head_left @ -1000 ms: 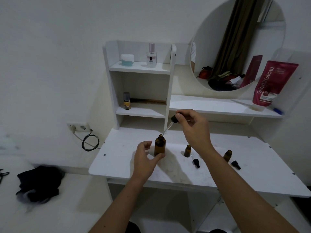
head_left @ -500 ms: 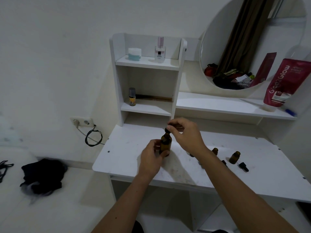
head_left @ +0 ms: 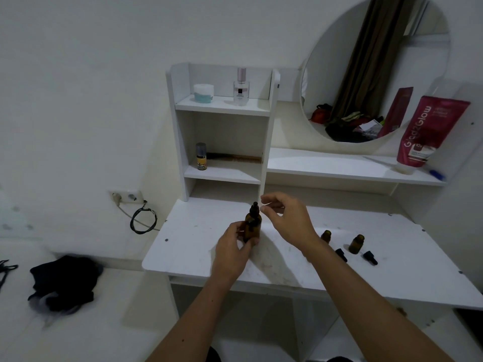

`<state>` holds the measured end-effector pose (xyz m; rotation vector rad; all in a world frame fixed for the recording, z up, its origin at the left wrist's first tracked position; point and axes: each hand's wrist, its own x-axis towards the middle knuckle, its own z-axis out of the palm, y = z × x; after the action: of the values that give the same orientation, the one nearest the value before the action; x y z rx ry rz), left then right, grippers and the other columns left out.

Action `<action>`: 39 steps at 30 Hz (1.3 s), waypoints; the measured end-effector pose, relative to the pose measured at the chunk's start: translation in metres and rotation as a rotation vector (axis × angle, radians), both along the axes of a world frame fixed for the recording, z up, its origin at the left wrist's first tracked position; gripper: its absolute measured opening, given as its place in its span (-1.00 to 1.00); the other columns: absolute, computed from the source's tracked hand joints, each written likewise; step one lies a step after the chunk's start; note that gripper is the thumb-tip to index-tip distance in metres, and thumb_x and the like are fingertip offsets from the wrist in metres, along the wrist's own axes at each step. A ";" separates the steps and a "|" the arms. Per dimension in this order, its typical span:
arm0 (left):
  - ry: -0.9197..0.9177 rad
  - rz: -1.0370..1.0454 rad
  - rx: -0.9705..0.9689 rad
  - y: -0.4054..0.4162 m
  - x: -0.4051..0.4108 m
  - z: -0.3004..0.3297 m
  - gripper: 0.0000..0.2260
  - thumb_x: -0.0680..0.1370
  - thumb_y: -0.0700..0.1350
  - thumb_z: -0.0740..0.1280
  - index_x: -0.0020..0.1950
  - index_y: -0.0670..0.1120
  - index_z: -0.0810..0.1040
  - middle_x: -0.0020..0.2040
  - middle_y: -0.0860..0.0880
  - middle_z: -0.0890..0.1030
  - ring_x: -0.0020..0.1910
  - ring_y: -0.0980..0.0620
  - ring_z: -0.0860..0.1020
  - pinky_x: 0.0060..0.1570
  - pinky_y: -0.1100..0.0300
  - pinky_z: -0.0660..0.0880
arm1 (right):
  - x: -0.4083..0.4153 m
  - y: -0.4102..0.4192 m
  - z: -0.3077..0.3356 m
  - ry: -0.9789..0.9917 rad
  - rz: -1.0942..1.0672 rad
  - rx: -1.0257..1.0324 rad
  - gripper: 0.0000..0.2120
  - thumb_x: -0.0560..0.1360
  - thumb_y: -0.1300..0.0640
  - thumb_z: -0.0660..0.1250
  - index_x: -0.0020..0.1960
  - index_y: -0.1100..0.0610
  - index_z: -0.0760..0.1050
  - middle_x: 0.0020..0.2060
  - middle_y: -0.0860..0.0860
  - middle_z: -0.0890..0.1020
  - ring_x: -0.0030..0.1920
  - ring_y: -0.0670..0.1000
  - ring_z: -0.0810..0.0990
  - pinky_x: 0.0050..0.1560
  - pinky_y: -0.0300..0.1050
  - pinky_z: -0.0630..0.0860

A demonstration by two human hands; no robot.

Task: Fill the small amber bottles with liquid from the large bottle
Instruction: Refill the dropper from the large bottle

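Large amber bottle, dropper cap now back in, stands held by left hand as right hand, grip loosened, releases; small bottles wait uncapped at three o'clock on desk.

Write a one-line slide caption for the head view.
Left hand holds the large amber bottle on the white desk; right hand hovers beside its dropper cap.

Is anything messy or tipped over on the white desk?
No bottle is tipped. Two small amber bottles stand open, their black dropper caps lying loose on the desk beside them. The desktop looks smudged, but I see no clear spill.
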<state>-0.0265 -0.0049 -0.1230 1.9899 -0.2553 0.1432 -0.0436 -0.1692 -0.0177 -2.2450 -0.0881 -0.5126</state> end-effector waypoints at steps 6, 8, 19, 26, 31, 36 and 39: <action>-0.020 0.094 -0.029 -0.001 -0.014 0.002 -0.45 0.51 0.08 0.50 0.44 0.06 0.40 0.37 0.10 0.52 0.27 0.08 0.52 0.28 0.13 0.49 | -0.027 -0.025 0.002 -0.030 -0.046 0.039 -0.78 0.56 0.13 0.46 0.21 0.07 0.64 0.00 -0.11 0.70 -0.01 -0.25 0.64 -0.01 -0.56 0.48; -0.023 0.163 -0.125 0.001 -0.020 0.005 -0.45 0.50 0.01 0.52 0.42 0.05 0.40 0.37 0.06 0.51 0.25 0.04 0.53 0.27 0.08 0.54 | -0.039 -0.038 -0.001 -0.033 -0.074 0.042 -0.77 0.56 0.12 0.46 0.21 0.05 0.64 0.00 -0.13 0.70 -0.01 -0.26 0.65 0.00 -0.55 0.50; -0.032 -0.013 -0.174 -0.051 -0.055 0.003 -0.69 0.53 0.02 0.49 0.23 0.15 0.51 0.07 0.23 0.59 0.08 0.24 0.57 0.03 0.40 0.50 | -0.096 -0.083 -0.073 0.108 -0.339 0.053 -0.79 0.52 0.07 0.50 0.14 0.08 0.67 -0.13 -0.08 0.68 -0.12 -0.18 0.64 0.04 -0.14 0.65; 0.025 -0.156 -0.107 -0.088 -0.036 0.001 -0.52 0.54 0.00 0.49 0.42 -0.01 0.46 0.27 0.13 0.57 0.23 0.20 0.55 0.15 0.45 0.44 | -0.100 -0.065 -0.106 0.092 -0.477 -0.001 -0.65 0.49 -0.08 0.51 0.16 0.11 0.65 0.00 -0.01 0.64 -0.05 -0.08 0.60 0.05 -0.13 0.62; 0.027 -0.157 -0.071 -0.102 -0.021 0.004 -0.52 0.54 -0.02 0.49 0.42 -0.04 0.47 0.29 0.08 0.58 0.22 0.16 0.55 0.16 0.43 0.45 | -0.095 -0.061 -0.115 0.057 -0.495 -0.076 -0.81 0.50 0.00 0.51 0.00 0.11 0.68 -0.04 -0.01 0.64 -0.07 -0.13 0.52 -0.02 -0.31 0.45; -0.013 -0.160 -0.039 -0.111 -0.009 0.002 -0.65 0.54 -0.03 0.49 0.31 0.00 0.54 0.18 0.12 0.64 0.13 0.18 0.61 0.21 0.23 0.57 | -0.101 -0.067 -0.109 0.021 -0.498 0.076 -0.93 0.53 0.09 0.49 -0.02 0.07 0.66 -0.14 -0.10 0.63 -0.15 -0.16 0.60 -0.07 -0.25 0.59; -0.028 -0.156 -0.026 -0.113 -0.005 0.000 -0.73 0.55 -0.05 0.47 0.23 0.00 0.58 0.11 0.12 0.66 0.08 0.23 0.61 0.15 0.33 0.56 | -0.108 -0.073 -0.100 0.000 -0.516 0.298 -0.92 0.52 0.15 0.50 0.00 0.04 0.65 -0.15 -0.13 0.69 -0.12 -0.17 0.66 0.00 -0.16 0.66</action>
<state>-0.0317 -0.1176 -0.1229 1.9352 -0.4236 0.0737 -0.1511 -0.2418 -0.1176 -1.9623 0.5464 -0.7425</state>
